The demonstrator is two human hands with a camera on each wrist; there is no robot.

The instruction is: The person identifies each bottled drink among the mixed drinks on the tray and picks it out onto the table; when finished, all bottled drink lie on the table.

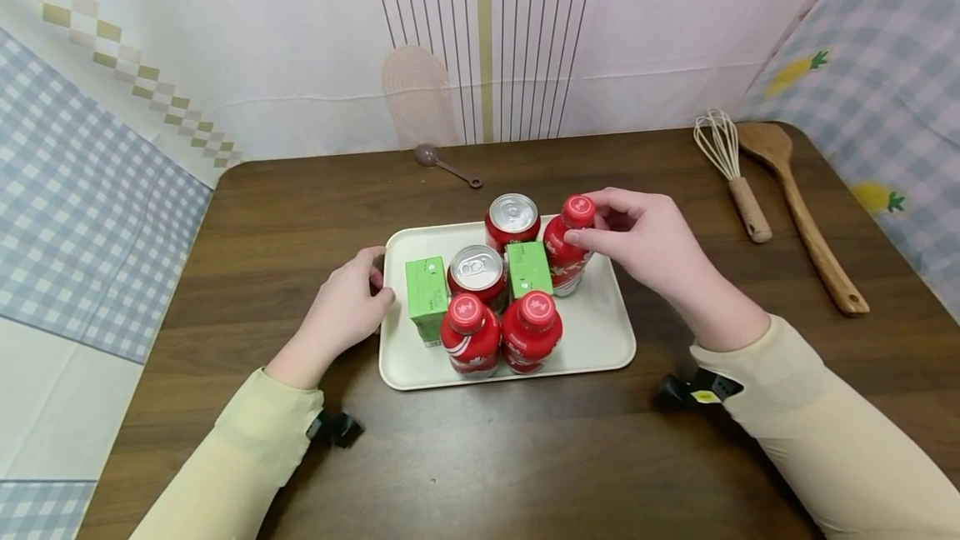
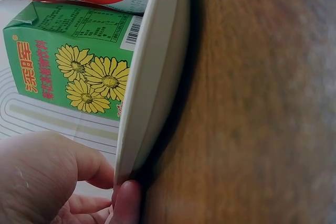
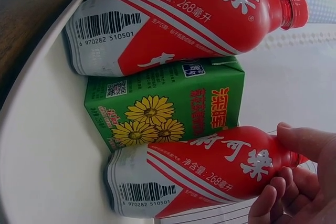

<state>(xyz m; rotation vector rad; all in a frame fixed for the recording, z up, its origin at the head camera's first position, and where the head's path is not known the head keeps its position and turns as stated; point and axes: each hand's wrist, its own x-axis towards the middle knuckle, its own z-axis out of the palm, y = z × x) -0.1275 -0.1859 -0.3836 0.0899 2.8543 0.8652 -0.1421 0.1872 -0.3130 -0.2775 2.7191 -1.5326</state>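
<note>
My right hand (image 1: 648, 236) grips a red cola bottle (image 3: 194, 174) near its neck, thumb on one side and curled fingers on the other. That bottle stands upright at the right of a cream tray (image 1: 600, 348), beside a green drink carton (image 3: 168, 103). At the tray's left edge my left hand (image 1: 348, 298) pinches the rim between thumb and fingers. Another green carton (image 2: 73, 59) stands just inside that edge. Two more red bottles (image 1: 470, 336) stand along the tray's near side. Two red cans (image 1: 513, 213) with silver tops are behind them.
Behind the tray lies a small brown measuring spoon (image 1: 427, 157). A whisk (image 1: 748, 207) and a wooden spatula (image 1: 806, 219) lie at the right on the brown wooden table (image 1: 480, 465). Patterned cloth (image 1: 300, 32) hangs behind the table.
</note>
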